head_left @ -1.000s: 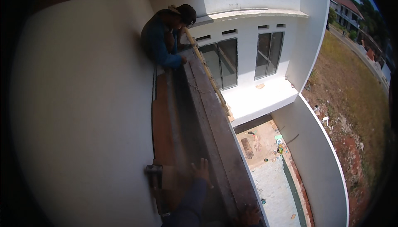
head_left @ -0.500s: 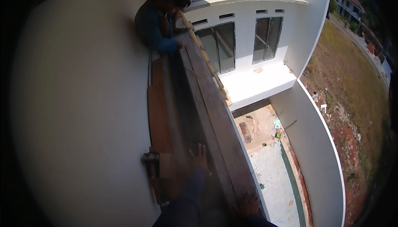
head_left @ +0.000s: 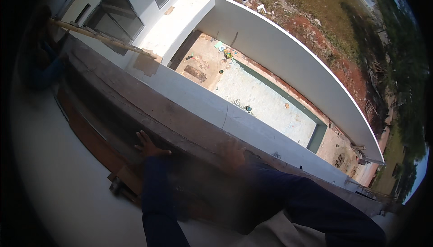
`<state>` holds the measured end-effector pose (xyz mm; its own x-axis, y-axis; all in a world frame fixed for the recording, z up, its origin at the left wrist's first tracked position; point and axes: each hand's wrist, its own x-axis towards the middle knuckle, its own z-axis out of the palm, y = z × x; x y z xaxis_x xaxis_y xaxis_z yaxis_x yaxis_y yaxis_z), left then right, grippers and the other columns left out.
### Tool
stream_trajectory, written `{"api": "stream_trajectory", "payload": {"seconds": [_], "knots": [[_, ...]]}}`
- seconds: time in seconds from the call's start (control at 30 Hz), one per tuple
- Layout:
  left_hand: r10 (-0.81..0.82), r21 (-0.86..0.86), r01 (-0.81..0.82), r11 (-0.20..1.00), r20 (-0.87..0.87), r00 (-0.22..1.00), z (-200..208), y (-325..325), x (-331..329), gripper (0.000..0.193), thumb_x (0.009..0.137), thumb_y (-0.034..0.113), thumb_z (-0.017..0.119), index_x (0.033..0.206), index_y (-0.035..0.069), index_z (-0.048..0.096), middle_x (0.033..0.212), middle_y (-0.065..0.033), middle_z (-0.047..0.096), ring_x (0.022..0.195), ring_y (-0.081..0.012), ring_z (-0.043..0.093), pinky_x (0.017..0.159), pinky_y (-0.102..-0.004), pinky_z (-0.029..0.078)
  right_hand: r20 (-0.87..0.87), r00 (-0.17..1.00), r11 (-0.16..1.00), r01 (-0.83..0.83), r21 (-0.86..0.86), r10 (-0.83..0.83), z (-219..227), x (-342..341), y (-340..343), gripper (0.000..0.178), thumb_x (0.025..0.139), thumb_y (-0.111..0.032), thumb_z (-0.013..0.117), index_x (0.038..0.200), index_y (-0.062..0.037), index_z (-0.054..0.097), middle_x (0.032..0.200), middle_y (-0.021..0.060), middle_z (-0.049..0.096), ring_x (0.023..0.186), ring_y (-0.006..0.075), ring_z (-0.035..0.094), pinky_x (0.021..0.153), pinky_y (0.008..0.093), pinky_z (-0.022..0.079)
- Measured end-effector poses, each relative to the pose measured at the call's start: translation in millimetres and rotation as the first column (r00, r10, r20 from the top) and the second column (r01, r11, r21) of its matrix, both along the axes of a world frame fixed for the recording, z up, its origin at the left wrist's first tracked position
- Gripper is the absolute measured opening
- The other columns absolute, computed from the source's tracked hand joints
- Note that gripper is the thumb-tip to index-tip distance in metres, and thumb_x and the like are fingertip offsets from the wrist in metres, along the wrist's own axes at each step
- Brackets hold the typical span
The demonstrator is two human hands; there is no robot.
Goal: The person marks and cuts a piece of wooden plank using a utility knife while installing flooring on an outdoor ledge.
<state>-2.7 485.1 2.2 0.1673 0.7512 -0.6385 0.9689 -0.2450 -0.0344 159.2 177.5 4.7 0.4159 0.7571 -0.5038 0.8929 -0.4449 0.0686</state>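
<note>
My left hand (head_left: pixel 151 145) is open with its fingers spread, resting at the inner edge of a dark channel (head_left: pixel 106 105) that runs along the wall top. To its right, my right hand (head_left: pixel 232 153) lies on the rough brown ledge (head_left: pixel 176 123). Motion blurs it, but its fingers look stretched out and nothing shows in them. Closer to the wall, a hammer-like tool (head_left: pixel 118 187) with a dark head sits beside a reddish-brown board (head_left: pixel 88 134).
At the far left a person (head_left: pixel 43 66) in blue sleeves crouches by the ledge. A bamboo pole (head_left: pixel 103 38) slants near the windows. Beyond the ledge is a deep drop to a pale-floored pool basin (head_left: pixel 266 98), with a curved white wall (head_left: pixel 288 44) behind it.
My view has swung to the right, so the other person sits farther left. My right hand has moved forward along the ledge, while the left stays spread on the channel.
</note>
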Motion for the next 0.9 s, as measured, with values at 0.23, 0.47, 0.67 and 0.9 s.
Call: {"api": "stream_trajectory", "payload": {"seconds": [0.23,0.47,0.67,0.9], "knots": [[-0.074,0.029,0.074,0.997,0.011,0.997,-15,16,-16,0.166,0.041,0.051,0.096,0.159,0.008,-0.012,0.168,-0.0125,-0.010,0.153,-0.0415,0.011,0.121,-0.0638,0.009,-0.220,0.969,0.987,0.087,-0.132,-0.114,47,7,24,0.111,0.077,-0.071,0.066,0.152,0.0027,0.031,0.149,0.0375,0.031,0.136,0.0576,0.038,0.091,0.0747,0.045],[-0.136,0.101,0.137,0.985,-0.017,0.991,-55,35,-51,0.167,0.039,0.053,0.097,0.159,0.006,-0.010,0.168,-0.0151,-0.009,0.156,-0.0304,0.006,0.119,-0.0677,0.009,-0.318,0.929,0.981,0.164,-0.108,-0.190,48,2,28,0.120,0.070,-0.069,0.075,0.151,0.0085,0.030,0.150,0.0412,0.027,0.135,0.0601,0.037,0.094,0.0736,0.043],[-0.141,0.096,0.147,0.984,-0.065,0.988,-62,49,-52,0.166,0.040,0.055,0.097,0.159,0.009,-0.009,0.169,-0.0122,-0.008,0.156,-0.0271,0.003,0.117,-0.0689,0.015,-0.392,0.887,0.969,0.241,-0.058,-0.244,50,7,29,0.120,0.069,-0.066,0.078,0.150,0.0095,0.031,0.150,0.0411,0.026,0.135,0.0612,0.036,0.094,0.0739,0.043],[-0.138,0.109,0.139,0.984,-0.019,0.990,-54,46,-41,0.163,0.044,0.046,0.097,0.158,0.005,-0.012,0.169,-0.0132,-0.010,0.156,-0.0294,0.006,0.119,-0.0673,0.008,-0.422,0.869,0.961,0.274,-0.026,-0.259,42,8,31,0.113,0.069,-0.063,0.080,0.146,0.0095,0.040,0.150,0.0373,0.029,0.135,0.0625,0.035,0.092,0.0785,0.041]]}}
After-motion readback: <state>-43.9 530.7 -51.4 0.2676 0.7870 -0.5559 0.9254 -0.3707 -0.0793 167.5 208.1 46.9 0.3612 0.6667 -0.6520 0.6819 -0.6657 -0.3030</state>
